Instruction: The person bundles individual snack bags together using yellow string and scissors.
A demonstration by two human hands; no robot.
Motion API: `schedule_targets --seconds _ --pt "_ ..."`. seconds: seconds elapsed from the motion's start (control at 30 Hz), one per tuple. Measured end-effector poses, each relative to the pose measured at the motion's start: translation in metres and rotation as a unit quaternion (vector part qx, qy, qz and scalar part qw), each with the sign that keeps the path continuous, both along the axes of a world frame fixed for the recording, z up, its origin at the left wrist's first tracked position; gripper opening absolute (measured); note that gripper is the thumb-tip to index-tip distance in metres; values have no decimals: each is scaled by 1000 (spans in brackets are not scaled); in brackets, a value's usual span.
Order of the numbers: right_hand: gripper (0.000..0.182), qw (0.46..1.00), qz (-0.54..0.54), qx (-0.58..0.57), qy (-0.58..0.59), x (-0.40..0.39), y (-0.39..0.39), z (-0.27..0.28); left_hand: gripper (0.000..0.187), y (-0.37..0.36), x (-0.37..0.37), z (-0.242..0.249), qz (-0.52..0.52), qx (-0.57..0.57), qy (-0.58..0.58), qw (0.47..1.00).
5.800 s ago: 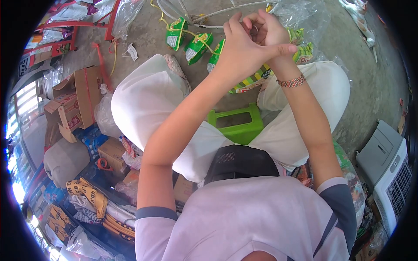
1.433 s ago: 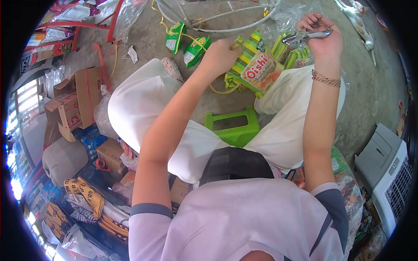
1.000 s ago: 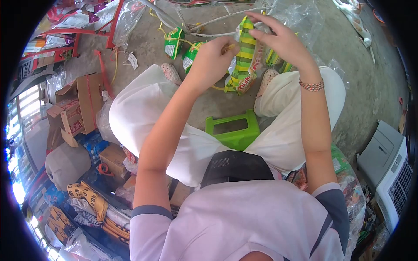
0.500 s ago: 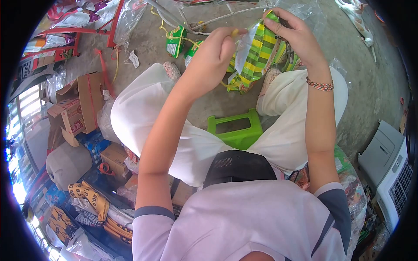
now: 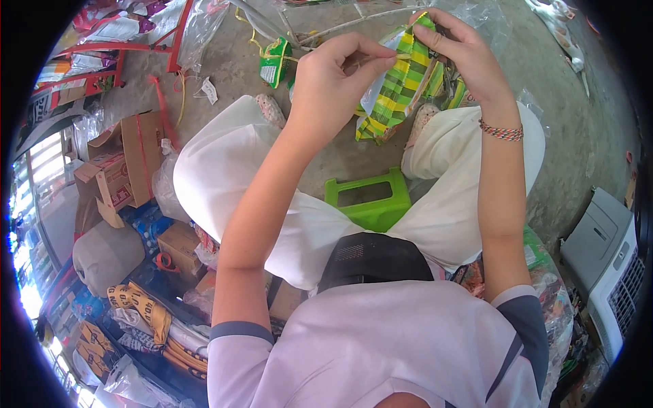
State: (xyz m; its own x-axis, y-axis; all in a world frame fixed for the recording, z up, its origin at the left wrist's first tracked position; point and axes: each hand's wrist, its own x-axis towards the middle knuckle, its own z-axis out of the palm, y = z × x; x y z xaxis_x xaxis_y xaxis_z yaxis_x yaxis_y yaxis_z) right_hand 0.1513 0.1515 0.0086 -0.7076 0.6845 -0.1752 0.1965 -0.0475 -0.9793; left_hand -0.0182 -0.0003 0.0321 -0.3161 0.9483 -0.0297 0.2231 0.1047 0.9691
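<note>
A green-and-yellow checked packet [image 5: 398,98] with a pale inner side hangs between my two hands above the floor. My right hand [image 5: 462,51] grips its top edge between thumb and fingers. My left hand [image 5: 337,81] is closed in a pinch at the packet's left edge, apparently on a thin yellow string. More yellow string [image 5: 253,42] is tied around a small green packet [image 5: 275,62] to the left. Part of another green packet is hidden behind my left hand. Other wrappers sit behind the checked packet, partly covered by my right hand.
A green plastic stool [image 5: 373,204] stands between my knees. Cardboard boxes [image 5: 122,163] and a grey cap-like item [image 5: 109,255] lie to the left, near a red metal rack [image 5: 178,41]. A grey-white appliance [image 5: 602,251] is at right; a cat [image 5: 561,30] lies at upper right.
My left hand has moved right and turned, bringing its pinched fingertips to the checked packet's edge. My right hand keeps its hold on the packet's top.
</note>
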Motion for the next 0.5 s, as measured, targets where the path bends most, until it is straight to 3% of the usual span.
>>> schedule_targets --seconds 0.1,0.2,0.3,0.4,0.5 --pt "34 1000 7 -8 18 -1 -2 1 13 1 -1 -4 -6 -21 -45 999" --pt "32 999 1 -23 31 -2 -4 2 11 1 -1 -3 7 -4 -4 1000" --pt "31 998 15 -36 40 0 -1 2 11 -1 -1 4 -10 55 145 988" --pt "29 998 30 -43 39 3 4 -2 11 1 1 0 -1 130 176 976" --pt "28 997 15 -56 53 -1 -1 -2 13 -1 3 4 2 112 180 977"
